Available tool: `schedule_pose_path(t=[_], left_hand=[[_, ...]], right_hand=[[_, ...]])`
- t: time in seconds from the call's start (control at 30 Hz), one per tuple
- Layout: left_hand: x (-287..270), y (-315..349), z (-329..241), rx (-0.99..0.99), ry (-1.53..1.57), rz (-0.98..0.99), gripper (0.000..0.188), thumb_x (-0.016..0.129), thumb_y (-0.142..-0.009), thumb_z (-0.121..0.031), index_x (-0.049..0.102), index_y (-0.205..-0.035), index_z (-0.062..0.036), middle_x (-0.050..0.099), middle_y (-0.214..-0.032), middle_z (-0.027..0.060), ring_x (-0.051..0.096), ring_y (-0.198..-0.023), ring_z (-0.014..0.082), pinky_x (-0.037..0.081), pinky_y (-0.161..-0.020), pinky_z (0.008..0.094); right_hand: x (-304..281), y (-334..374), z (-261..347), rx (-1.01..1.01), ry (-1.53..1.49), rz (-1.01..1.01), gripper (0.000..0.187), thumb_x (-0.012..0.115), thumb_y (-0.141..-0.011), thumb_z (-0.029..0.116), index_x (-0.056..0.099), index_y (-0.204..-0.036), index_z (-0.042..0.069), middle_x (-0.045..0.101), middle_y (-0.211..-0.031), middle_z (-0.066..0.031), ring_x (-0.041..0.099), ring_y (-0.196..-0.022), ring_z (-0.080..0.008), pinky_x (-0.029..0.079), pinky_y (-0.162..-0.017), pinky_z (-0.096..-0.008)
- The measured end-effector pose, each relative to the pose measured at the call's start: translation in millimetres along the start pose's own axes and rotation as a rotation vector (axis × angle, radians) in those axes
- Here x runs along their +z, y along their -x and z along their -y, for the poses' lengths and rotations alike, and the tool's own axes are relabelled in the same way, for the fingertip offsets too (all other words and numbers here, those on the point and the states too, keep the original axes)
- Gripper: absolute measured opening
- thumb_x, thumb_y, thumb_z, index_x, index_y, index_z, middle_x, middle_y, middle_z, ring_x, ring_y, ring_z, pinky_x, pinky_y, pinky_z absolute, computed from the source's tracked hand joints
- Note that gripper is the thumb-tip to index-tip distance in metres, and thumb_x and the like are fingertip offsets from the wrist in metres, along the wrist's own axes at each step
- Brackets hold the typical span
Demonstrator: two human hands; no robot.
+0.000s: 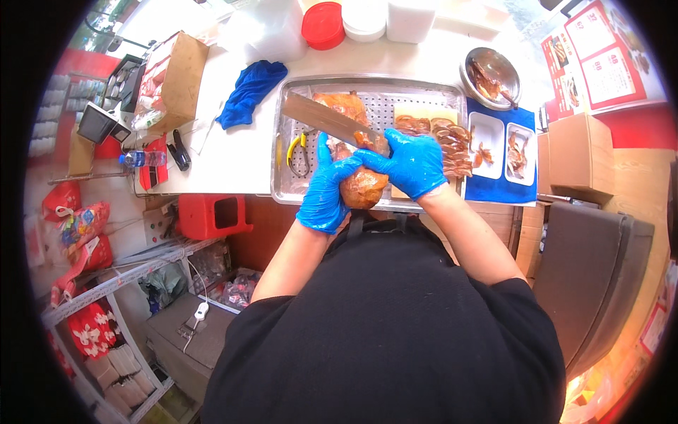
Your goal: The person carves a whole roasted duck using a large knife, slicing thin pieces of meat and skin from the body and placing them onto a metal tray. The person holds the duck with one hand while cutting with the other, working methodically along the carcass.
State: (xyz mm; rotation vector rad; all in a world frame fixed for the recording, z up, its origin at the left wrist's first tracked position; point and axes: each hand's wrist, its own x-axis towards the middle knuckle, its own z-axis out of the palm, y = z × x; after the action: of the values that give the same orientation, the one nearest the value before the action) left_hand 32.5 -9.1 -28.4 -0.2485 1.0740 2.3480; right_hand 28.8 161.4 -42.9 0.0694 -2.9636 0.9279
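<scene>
My left hand (328, 187), in a blue glove, is closed around a glossy brown roast bird (364, 188), probably a duck, near the front edge of a perforated metal tray (277, 180). My right hand (415, 164), also gloved, grips a wide-bladed knife (321, 119); its blade points to the far left over the tray. The handle is hidden in the glove, and the right thumb reaches across onto the bird. Beyond the blade lies more roast poultry (342, 104). Sliced meat (452, 145) sits in rows on a pale board (424, 112) at the tray's right.
Yellow-handled pliers (297, 152) lie in the tray's left side. Two white trays (487, 124) with meat pieces rest on a blue cloth (487, 189) at right, below a metal bowl (492, 74). A crumpled blue cloth (252, 92), red-lidded tub (323, 26) and cardboard box (185, 78) stand around.
</scene>
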Motion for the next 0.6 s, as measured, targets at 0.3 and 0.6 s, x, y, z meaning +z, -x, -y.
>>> schedule_pose_path(t=[0.3,0.6], left_hand=[[5.2,3.7,-3.9,-0.085,0.097,0.001,0.073,0.062,-0.085,-0.017,0.026,-0.149,-0.0102,0.048,-0.138,0.0179,0.052,-0.125,0.0328,0.048,-0.102,0.046],[-26.0,-4.8,-0.6,-0.092,0.175,0.071,0.072,0.065,-0.082,-0.032,0.036,-0.143,-0.0085,0.051,-0.135,0.0176,0.055,-0.12,0.0331,0.051,-0.095,0.0503]], right_hand=[[2.2,-4.3,-14.4,0.011,-0.387,0.113,0.057,0.063,-0.083,0.06,0.068,-0.086,0.003,0.067,-0.072,-0.0166,0.067,-0.066,-0.0316,0.052,-0.062,-0.041],[-64.0,-3.6,-58.5,0.459,-1.221,-0.15,0.042,0.057,-0.095,0.049,0.065,-0.09,0.007,0.059,-0.067,-0.0027,0.053,-0.048,-0.0111,0.042,-0.042,-0.0252]])
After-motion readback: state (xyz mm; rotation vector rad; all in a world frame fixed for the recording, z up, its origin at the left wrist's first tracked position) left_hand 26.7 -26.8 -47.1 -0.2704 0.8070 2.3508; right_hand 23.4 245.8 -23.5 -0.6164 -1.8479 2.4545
